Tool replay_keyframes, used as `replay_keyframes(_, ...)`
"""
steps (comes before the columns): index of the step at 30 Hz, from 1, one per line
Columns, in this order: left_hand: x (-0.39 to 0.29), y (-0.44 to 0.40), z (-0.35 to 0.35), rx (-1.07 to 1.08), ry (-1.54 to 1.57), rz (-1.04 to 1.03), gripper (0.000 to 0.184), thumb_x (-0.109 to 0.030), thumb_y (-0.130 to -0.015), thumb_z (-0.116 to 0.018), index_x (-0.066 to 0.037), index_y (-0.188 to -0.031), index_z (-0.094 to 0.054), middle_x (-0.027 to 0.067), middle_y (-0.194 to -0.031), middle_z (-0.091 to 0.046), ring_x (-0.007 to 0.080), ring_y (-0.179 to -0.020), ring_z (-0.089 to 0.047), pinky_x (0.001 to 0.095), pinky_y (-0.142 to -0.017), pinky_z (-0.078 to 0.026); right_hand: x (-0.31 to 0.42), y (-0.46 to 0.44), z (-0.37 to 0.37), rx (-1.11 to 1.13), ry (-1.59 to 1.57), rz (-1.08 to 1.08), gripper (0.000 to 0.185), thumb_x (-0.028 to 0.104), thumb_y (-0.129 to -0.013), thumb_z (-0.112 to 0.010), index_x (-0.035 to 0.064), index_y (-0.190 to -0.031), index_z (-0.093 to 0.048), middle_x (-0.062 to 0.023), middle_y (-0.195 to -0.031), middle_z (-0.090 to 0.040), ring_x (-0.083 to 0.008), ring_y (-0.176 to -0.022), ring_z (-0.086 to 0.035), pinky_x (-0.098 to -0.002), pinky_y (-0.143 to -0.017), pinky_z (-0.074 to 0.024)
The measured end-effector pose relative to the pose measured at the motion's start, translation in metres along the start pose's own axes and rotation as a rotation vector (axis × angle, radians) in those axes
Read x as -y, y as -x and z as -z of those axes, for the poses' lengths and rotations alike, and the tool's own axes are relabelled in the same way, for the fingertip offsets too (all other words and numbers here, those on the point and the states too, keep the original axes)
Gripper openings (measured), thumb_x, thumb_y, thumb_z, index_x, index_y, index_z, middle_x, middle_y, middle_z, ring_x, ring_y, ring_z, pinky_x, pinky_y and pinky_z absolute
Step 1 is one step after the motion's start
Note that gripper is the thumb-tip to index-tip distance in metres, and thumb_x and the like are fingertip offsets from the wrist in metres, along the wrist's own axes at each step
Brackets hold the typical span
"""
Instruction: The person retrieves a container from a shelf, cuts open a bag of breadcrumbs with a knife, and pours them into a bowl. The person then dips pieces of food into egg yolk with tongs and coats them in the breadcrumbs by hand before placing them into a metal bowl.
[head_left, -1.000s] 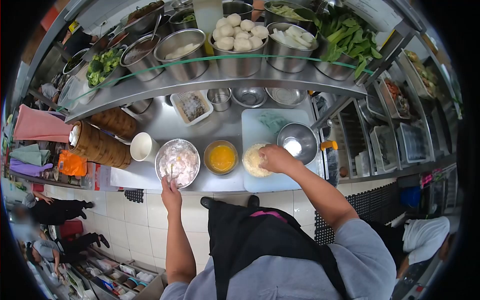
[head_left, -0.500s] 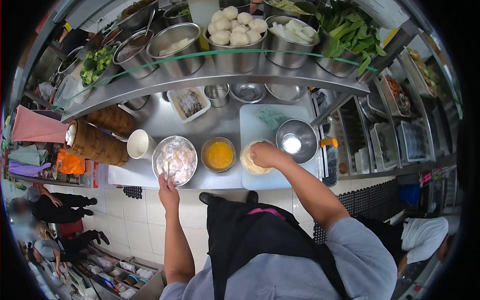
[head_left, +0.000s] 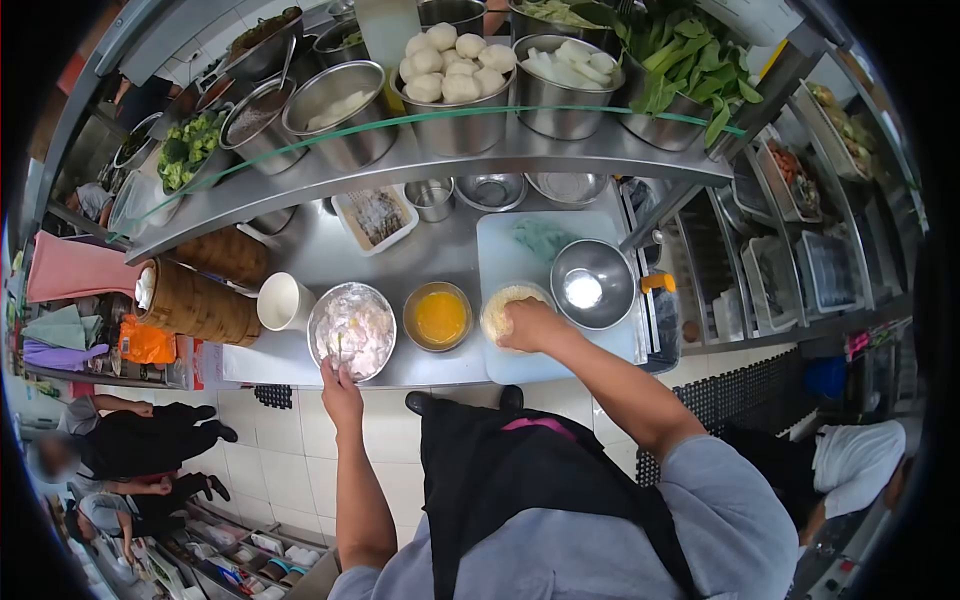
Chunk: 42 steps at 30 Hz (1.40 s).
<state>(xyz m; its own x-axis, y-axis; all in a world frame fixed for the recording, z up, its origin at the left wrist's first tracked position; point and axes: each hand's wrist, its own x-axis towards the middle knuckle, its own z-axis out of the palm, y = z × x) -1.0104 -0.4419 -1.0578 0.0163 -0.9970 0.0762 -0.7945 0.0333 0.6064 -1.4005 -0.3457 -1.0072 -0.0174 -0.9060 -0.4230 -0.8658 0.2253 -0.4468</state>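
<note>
A metal bowl of white floury pieces stands at the counter's front edge. My left hand is at its near rim, fingers closed on a thin utensil that reaches into the bowl. To its right is a metal bowl of beaten egg. My right hand is down in a bowl of pale crumbs, its fingertips bent into them; whether they grip anything is hidden. An empty metal bowl sits right of that hand on the white cutting board.
A white cup and bamboo steamers stand at the left. Behind is a white tray with smaller metal bowls. An overhead shelf holds food containers. Other people are at the lower left, another person at the right.
My right hand has gone lower into the crumbs, its fingers now more hidden. My left hand stays at the floury bowl. People at the lower left have shifted, and the view has moved slightly.
</note>
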Motion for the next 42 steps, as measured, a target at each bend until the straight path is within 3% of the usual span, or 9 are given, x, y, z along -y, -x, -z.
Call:
replay_keyframes(2, 0.008, 0.0, -0.005, -0.012, 0.012, -0.011, 0.04, -0.023, -0.104, -0.052, -0.008, -0.141, -0.049, 0.0289, -0.113, -0.069, 0.048, -0.102, -0.066, 0.0506, -0.085, -0.052, 0.003, 0.008, -0.007, -0.252, 0.009, -0.093, 0.049, 0.028, -0.074, -0.076, -0.0019, -0.111, -0.064, -0.0235, -0.109, -0.069, -0.0398, -0.104, -0.067, -0.0474, -0.09, -0.0546)
replay_keyframes(6, 0.002, 0.001, -0.001, 0.003, 0.01, 0.017, 0.041, -0.023, -0.104, -0.052, -0.01, -0.142, -0.048, 0.0291, -0.114, -0.069, 0.0486, -0.103, -0.066, 0.0515, -0.085, -0.052, -0.007, -0.001, -0.018, -0.275, 0.135, -0.087, 0.057, 0.025, -0.071, -0.078, -0.0024, -0.117, -0.06, -0.0226, -0.111, -0.067, -0.0367, -0.105, -0.068, -0.0446, -0.088, -0.0565)
replay_keyframes(11, 0.003, 0.002, -0.002, -0.025, 0.0, -0.025, 0.042, -0.023, -0.104, -0.052, -0.009, -0.142, -0.048, 0.0294, -0.114, -0.068, 0.0491, -0.103, -0.066, 0.052, -0.085, -0.052, 0.012, 0.015, -0.02, -0.418, 0.306, 0.009, 0.036, 0.009, -0.076, -0.068, -0.002, -0.11, -0.061, -0.02, -0.109, -0.064, -0.0336, -0.1, -0.067, -0.0404, -0.081, -0.0596)
replay_keyframes(18, 0.01, 0.0, -0.005, -0.042, 0.007, -0.059, 0.042, -0.022, -0.103, -0.053, -0.007, -0.142, -0.048, 0.0301, -0.113, -0.068, 0.0499, -0.103, -0.066, 0.0521, -0.085, -0.052, 0.004, 0.007, -0.024, -0.437, 0.316, -0.018, 0.031, 0.008, -0.077, -0.065, -0.003, -0.106, -0.062, -0.0213, -0.101, -0.065, -0.034, -0.095, -0.069, -0.0402, -0.078, -0.0596)
replay_keyframes(21, 0.013, -0.001, -0.005, -0.011, 0.026, -0.04, 0.041, -0.021, -0.103, -0.053, -0.007, -0.142, -0.048, 0.0299, -0.114, -0.068, 0.0496, -0.103, -0.065, 0.0519, -0.085, -0.052, -0.009, 0.003, -0.006, -0.394, 0.168, -0.074, 0.037, 0.013, -0.072, -0.067, -0.0017, -0.106, -0.063, -0.0203, -0.101, -0.067, -0.0353, -0.094, -0.069, -0.0428, -0.083, -0.0575)
replay_keyframes(26, 0.011, -0.001, -0.003, 0.005, 0.029, -0.016, 0.042, -0.022, -0.103, -0.053, -0.008, -0.142, -0.048, 0.0298, -0.114, -0.068, 0.0493, -0.103, -0.066, 0.052, -0.085, -0.052, -0.039, -0.009, 0.038, -0.034, -0.313, -0.043, 0.045, 0.032, -0.071, -0.074, 0.0004, -0.104, -0.071, -0.0175, -0.107, -0.072, -0.0319, -0.103, -0.069, -0.0399, -0.09, -0.0549)
replay_keyframes(29, 0.01, 0.0, -0.002, 0.016, 0.033, -0.016, 0.041, -0.022, -0.104, -0.053, -0.008, -0.142, -0.048, 0.0297, -0.114, -0.068, 0.0492, -0.102, -0.066, 0.0516, -0.084, -0.052, -0.053, -0.007, 0.048, -0.022, -0.405, 0.016, 0.046, 0.034, -0.069, -0.077, 0.0015, -0.101, -0.073, -0.0192, -0.103, -0.073, -0.0311, -0.098, -0.07, -0.0394, -0.086, -0.0544)
replay_keyframes(31, 0.01, -0.001, -0.002, 0.012, 0.034, -0.026, 0.041, -0.022, -0.104, -0.053, -0.009, -0.142, -0.048, 0.0297, -0.114, -0.068, 0.0492, -0.102, -0.066, 0.0513, -0.084, -0.052, -0.051, -0.003, 0.055, -0.138, -0.252, 0.031, 0.042, 0.032, -0.071, -0.075, 0.0025, -0.1, -0.074, -0.0193, -0.098, -0.073, -0.0313, -0.092, -0.07, -0.04, -0.083, -0.054)
replay_keyframes(42, 0.013, -0.001, -0.004, -0.016, 0.053, -0.058, 0.042, -0.022, -0.104, -0.053, -0.007, -0.143, -0.047, 0.0288, -0.117, -0.068, 0.0488, -0.104, -0.066, 0.0505, -0.085, -0.052, -0.03, -0.008, -0.001, 0.025, -0.178, 0.013, 0.026, 0.017, -0.083, -0.055, -0.0004, -0.092, -0.073, -0.0263, -0.098, -0.071, -0.0422, -0.093, -0.069, -0.0477, -0.085, -0.0536)
